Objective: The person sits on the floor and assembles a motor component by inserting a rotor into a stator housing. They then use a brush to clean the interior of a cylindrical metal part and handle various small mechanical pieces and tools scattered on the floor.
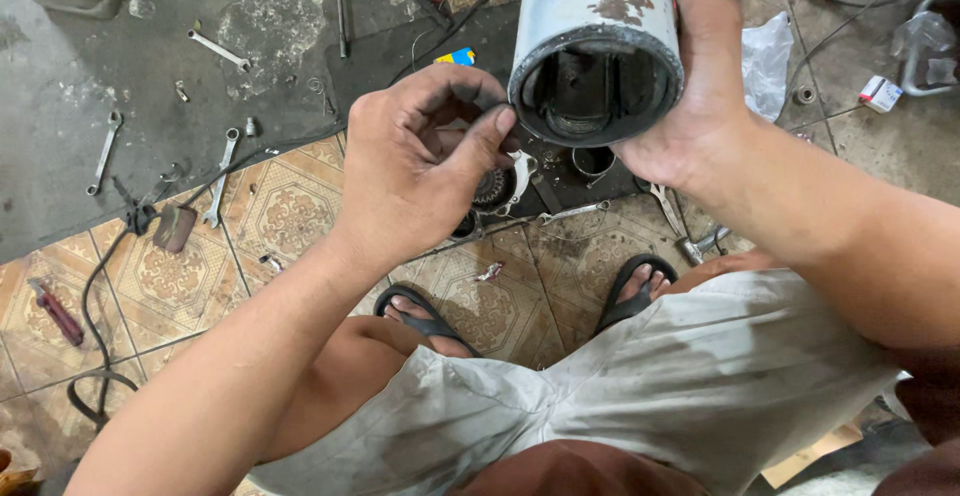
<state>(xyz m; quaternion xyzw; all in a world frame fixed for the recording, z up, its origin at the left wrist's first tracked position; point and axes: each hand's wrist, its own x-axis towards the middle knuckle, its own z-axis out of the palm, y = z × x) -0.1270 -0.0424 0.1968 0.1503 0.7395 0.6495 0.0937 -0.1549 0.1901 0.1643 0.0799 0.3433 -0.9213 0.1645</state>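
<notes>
right hand [690, 106] round grey cylinder [595, 51]

Bare forearms without sleeves, grime-smudged left hand [425, 161] and right hand [690, 106], pale grey stained shorts [640, 396] over the knees, black flip-flop sandals [430, 321] on both feet, toes showing

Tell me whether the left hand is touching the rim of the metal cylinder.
Touching. The head view shows the left hand's thumb tip pressed against the dark rim of the cylinder, with no gap; the right hand grips it.
</notes>
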